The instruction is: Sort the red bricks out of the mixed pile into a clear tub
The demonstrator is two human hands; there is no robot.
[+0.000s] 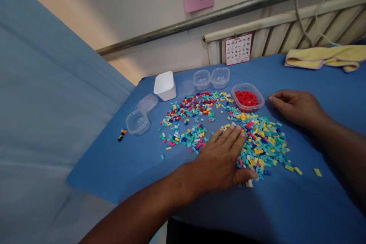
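Note:
My left hand [221, 156] lies flat, fingers stretched out, on the near left part of a big pile of small mixed building bricks [265, 141]. Under its palm the bricks are hidden. To the right of a clear plastic tub [260, 97], my right hand [299, 105] rests on the table with its fingers curled; whether anything is in them is hidden. That tub holds many red bricks [246, 98]. Another spread of mixed bricks [188, 108], with red ones among them, reaches to the left of my left hand.
Clear tubs [220, 78] and a white bin [166, 85] stand along the back; another clear tub [137, 122] is at left. A small brick figure [122, 135] lies beside it. A picture card [238, 49] leans at the wall. A yellow cloth [323, 57] lies back right.

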